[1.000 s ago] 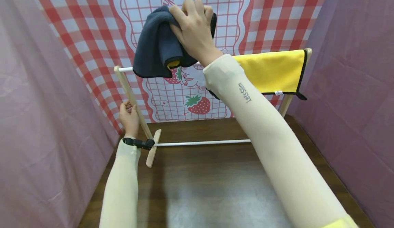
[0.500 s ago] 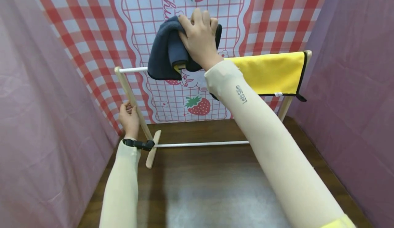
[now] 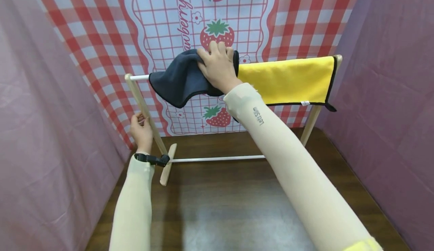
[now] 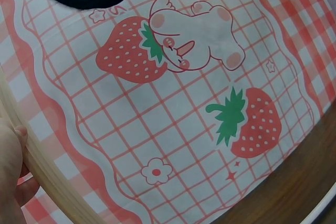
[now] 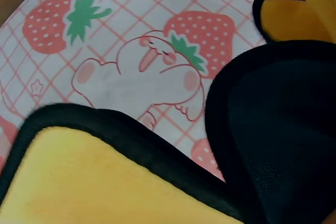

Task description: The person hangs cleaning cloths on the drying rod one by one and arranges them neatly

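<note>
My right hand grips a dark blue-grey towel from above, over the rack's white top bar. One corner of this towel spreads left along the bar, and its black edging shows. In the right wrist view, a dark fold hangs at the right. A yellow towel with black edging hangs over the bar's right half; its left end is hidden behind my right arm. Low on the left, my left hand holds the rack's wooden post with curled fingers; where they meet the wood is partly hidden.
The rack's wooden foot and white lower bar are at the brown tabletop. Behind hangs a strawberry-print cloth. Pink curtains close off both sides.
My right hand has come down with the blue-grey towel, from above the bar to its level. The towel's left corner has spread out leftward. My left hand has stayed at the post.
</note>
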{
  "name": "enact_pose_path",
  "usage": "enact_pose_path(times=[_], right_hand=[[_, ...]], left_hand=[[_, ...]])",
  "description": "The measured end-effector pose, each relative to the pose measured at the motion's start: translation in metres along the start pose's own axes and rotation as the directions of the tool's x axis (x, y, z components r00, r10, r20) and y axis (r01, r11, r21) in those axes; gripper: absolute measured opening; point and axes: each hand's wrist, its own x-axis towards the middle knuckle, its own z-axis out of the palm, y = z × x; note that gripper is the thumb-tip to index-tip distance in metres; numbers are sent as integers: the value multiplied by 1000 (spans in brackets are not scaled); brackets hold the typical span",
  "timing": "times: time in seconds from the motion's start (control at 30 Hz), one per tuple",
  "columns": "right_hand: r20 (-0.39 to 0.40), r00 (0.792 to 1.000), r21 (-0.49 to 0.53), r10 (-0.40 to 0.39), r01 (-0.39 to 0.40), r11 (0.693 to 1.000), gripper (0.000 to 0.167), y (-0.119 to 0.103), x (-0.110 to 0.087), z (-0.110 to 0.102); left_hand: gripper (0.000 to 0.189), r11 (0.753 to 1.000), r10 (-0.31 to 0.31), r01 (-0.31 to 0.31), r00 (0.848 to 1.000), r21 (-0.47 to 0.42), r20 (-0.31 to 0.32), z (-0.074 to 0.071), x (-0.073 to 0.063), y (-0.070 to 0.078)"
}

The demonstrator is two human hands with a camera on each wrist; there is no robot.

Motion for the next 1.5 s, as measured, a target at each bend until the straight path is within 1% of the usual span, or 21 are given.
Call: enact_pose_path(times=[0.1,0.2,0.37,0.47,0.77,0.93,1.03,1.13,1.23,1.3,1.33,1.4,1.47,1.5], right_hand=[[34,999,7,-7,6,1000,36,0,-5,5],[56,998,23,3,-4,1000,37,0,-8,9],[94,996,47,13,-17,999,41,0,-12,10],[114,993,56,10,-16,998,41,-1,-12,9],[168,986,69,-2,-10,998,46,-1,-13,5],[167,986,74,-5,-7,997,47,0,-15,5],[157,988,76,-4,-8,997,48,1,-17,5],[151,989,77,-5,-7,997,50,0,-18,5],[148,989,76,-11,0,997,51,0,-19,5],[147,989,73,-17,6,997,51,1,-19,5],[148,989,72,-19,8,997,52,1,-19,5],[151,988,68,-23,12,998,52,2,-19,5],[154,988,67,-25,15,998,53,2,-20,4],[154,988,67,-27,16,998,53,2,-20,4]], left_hand=[[23,1000,-1,1,1000,4,-2,0,-1,0],[24,1000,-1,1,1000,5,4,0,-1,0],[23,1000,12,-12,1000,0,1,0,0,0],[24,1000,9,-9,1000,0,-4,0,0,-1],[24,999,-37,36,999,-1,-14,-1,-1,4],[25,997,-72,71,997,-20,-10,-1,-1,9],[26,995,-87,86,996,-56,-24,-1,-1,12],[26,995,-46,39,997,-95,-69,1,-2,17],[26,991,27,-43,992,-127,-119,3,-5,25],[28,986,71,-90,989,-144,-130,5,-6,32],[29,982,86,-105,989,-160,-123,6,-7,36],[33,976,106,-119,991,-183,-79,8,-9,46],[40,970,105,-104,994,-219,-6,9,-10,56],[43,968,97,-87,995,-237,34,10,-11,61]])
